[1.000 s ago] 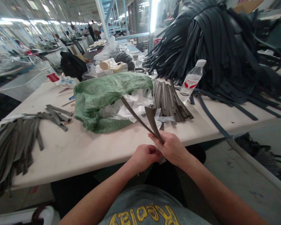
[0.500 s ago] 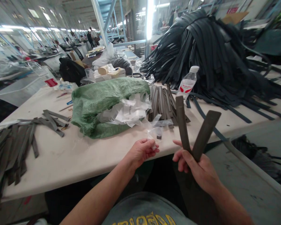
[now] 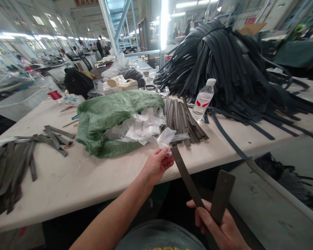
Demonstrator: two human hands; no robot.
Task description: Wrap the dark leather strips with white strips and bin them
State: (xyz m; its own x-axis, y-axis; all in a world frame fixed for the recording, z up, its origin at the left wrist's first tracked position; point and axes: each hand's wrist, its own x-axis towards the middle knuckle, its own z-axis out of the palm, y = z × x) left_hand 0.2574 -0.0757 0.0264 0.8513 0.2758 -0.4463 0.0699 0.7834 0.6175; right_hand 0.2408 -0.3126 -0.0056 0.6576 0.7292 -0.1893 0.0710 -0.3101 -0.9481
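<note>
My left hand [image 3: 159,164] is closed in a pinch on a piece of clear plastic film [image 3: 166,137] at the table's front edge. Lower down, my right hand [image 3: 219,224] grips dark grey strips, one narrow strip [image 3: 186,177] slanting up to the left and one wider strip [image 3: 223,194] standing up beside it. The narrow strip's upper end is right beside my left fingertips; whether they touch I cannot tell. Beyond my left hand, an open green woven sack [image 3: 114,114] spills white translucent film pieces [image 3: 143,128]. A row of similar grey strips [image 3: 178,118] lies right of the sack.
The pale tabletop [image 3: 88,184] bears another pile of grey strips [image 3: 11,166] at left. A water bottle [image 3: 203,99] stands behind the strips, before a large heap of black straps [image 3: 221,62]. A black bag [image 3: 77,83] sits at the back left. People are far off.
My right hand has moved down with its strips, and the narrow one now leans left toward my left fingers. My left hand has risen slightly, still pinching the film.
</note>
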